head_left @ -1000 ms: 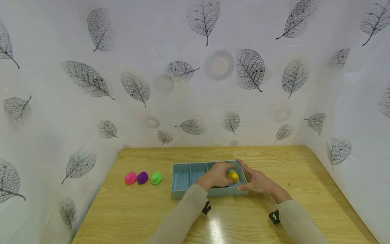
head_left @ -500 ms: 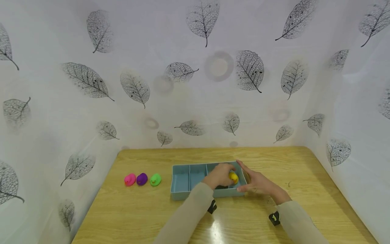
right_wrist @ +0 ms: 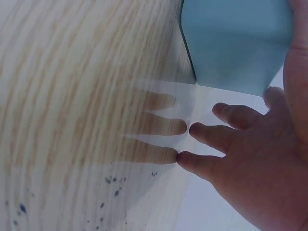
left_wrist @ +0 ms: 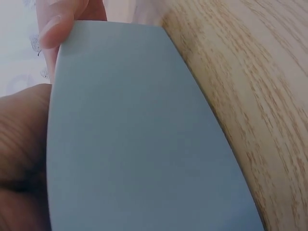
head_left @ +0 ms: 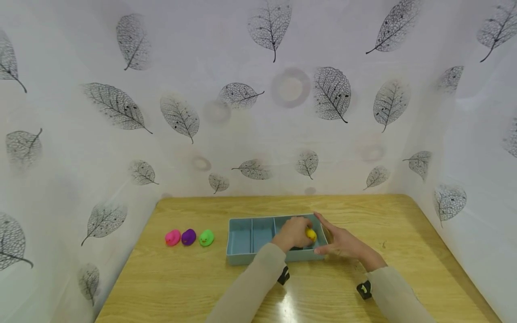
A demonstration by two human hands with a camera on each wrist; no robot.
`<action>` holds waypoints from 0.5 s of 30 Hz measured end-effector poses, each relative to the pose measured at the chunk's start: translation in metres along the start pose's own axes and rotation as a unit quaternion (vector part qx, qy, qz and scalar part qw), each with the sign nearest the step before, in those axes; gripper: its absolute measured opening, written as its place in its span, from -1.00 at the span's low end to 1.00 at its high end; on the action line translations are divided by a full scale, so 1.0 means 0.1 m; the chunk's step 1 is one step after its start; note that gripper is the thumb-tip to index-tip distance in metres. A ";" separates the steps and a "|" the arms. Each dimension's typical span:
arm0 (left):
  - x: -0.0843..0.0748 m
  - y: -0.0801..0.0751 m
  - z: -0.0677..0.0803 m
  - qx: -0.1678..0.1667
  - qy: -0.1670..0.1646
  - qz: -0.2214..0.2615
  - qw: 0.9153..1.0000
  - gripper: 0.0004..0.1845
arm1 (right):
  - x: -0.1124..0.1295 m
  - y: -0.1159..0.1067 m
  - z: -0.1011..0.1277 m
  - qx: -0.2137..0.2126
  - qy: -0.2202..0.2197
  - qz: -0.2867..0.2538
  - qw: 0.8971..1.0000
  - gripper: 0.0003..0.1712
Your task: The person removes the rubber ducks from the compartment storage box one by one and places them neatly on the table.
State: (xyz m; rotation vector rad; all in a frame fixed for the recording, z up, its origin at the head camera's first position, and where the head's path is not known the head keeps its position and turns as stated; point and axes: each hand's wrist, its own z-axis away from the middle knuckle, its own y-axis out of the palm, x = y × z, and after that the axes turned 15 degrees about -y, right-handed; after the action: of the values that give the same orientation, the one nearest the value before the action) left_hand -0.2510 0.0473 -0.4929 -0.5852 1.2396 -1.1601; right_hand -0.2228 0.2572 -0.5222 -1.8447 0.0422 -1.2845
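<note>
A blue-grey divided box lies lengthwise on the table. My left hand reaches into its right end, fingers curled round a small yellow rubber duck, whose left side they cover. My right hand grips the box's right end between thumb and forefinger, one at the near corner and one at the far corner. In the right wrist view its other fingers spread out beyond the box end. The left wrist view is mostly filled by the box's outer wall.
A pink duck, a purple duck and a green duck stand in a row on the wooden table, left of the box. Pale leaf-print sheeting encloses the table at the back and sides.
My left hand has shifted slightly right inside the box and now covers more of the yellow duck. The right hand stays at the box's end; the other ducks keep their places.
</note>
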 end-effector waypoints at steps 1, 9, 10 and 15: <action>0.00 0.00 0.00 -0.001 -0.001 0.004 1.000 -0.47 | 0.00 0.00 0.00 -0.001 -0.001 -0.002 1.000 0.34; 0.01 0.02 -0.01 0.002 -0.006 0.021 1.000 -0.48 | 0.01 -0.01 0.00 0.004 0.000 -0.002 1.000 0.34; 0.01 0.01 -0.01 0.002 -0.004 0.021 1.000 -0.47 | 0.01 -0.01 0.00 0.004 0.001 -0.003 1.000 0.34; 0.04 0.01 -0.02 0.002 0.016 0.023 1.000 -0.47 | 0.02 -0.01 0.01 0.004 0.004 -0.006 1.000 0.33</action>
State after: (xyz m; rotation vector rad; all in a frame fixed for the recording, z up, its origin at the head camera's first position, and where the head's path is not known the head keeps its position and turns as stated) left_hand -0.2531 0.0447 -0.4959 -0.5328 1.2719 -1.1371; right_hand -0.2218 0.2573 -0.5204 -1.8368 0.0301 -1.2988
